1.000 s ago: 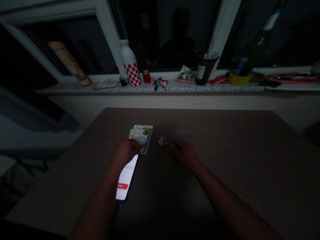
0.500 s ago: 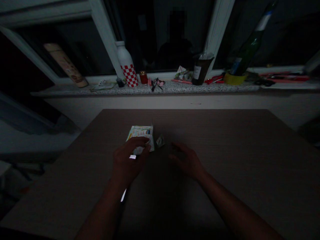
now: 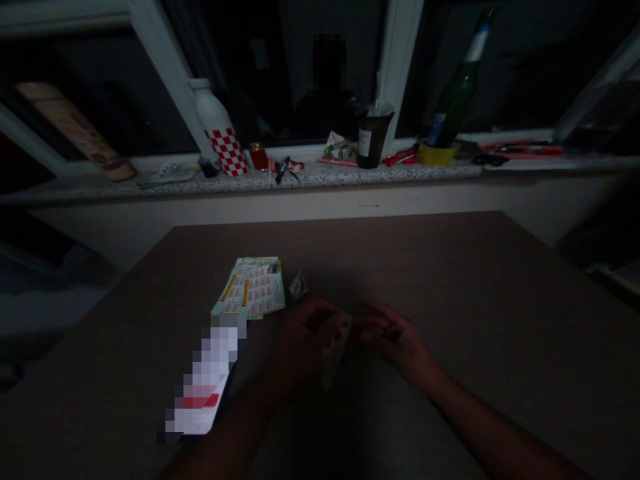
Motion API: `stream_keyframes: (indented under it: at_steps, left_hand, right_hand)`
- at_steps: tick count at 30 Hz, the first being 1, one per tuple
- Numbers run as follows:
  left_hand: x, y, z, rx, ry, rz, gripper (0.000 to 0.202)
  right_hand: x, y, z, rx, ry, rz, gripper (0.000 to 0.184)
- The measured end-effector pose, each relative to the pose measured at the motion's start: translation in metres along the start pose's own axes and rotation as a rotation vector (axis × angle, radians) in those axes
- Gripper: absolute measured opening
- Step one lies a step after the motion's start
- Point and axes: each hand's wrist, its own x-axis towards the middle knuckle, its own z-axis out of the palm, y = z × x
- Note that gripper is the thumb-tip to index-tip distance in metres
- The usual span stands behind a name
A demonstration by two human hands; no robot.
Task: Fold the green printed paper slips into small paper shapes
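Observation:
In the dim light, my left hand pinches a thin printed card, seen nearly edge-on over the middle of the table. My right hand is just to the right of the card, its fingers loosely stretched towards it and a little blurred; nothing shows in them. A fanned pile of printed cards with red figures and yellow strips lies left of my hands. Beside it on the right rests a small folded paper. A lit phone lies left of my left forearm, its screen partly pixelated.
A brown wooden table stands below a granite windowsill. Along the sill are a tan tumbler, a checked white bottle, a red jar, a dark cup, a green bottle and red pens.
My left hand has moved right and nearer from the pile, now with a card in it, uncovering the pile and phone. My right hand has shifted slightly right. The camera view has turned.

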Motion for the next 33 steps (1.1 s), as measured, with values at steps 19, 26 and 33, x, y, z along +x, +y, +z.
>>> stream_keyframes:
  at_steps: [19, 26, 33]
  left_hand:
    - [-0.012, -0.001, -0.057, 1.330, -0.324, -0.006, 0.013]
    - [-0.021, -0.023, -0.032, 0.926, -0.240, 0.189, 0.028]
    - [-0.015, -0.031, -0.038, 0.948, -0.422, 0.327, 0.046]
  right_hand:
    - [-0.007, 0.010, -0.007, -0.629, 0.062, -0.047, 0.021]
    - [-0.008, 0.005, -0.009, -0.845, -0.048, -0.196, 0.018]
    - [-0.005, 0.001, -0.021, -1.062, -0.181, -0.313, 0.044]
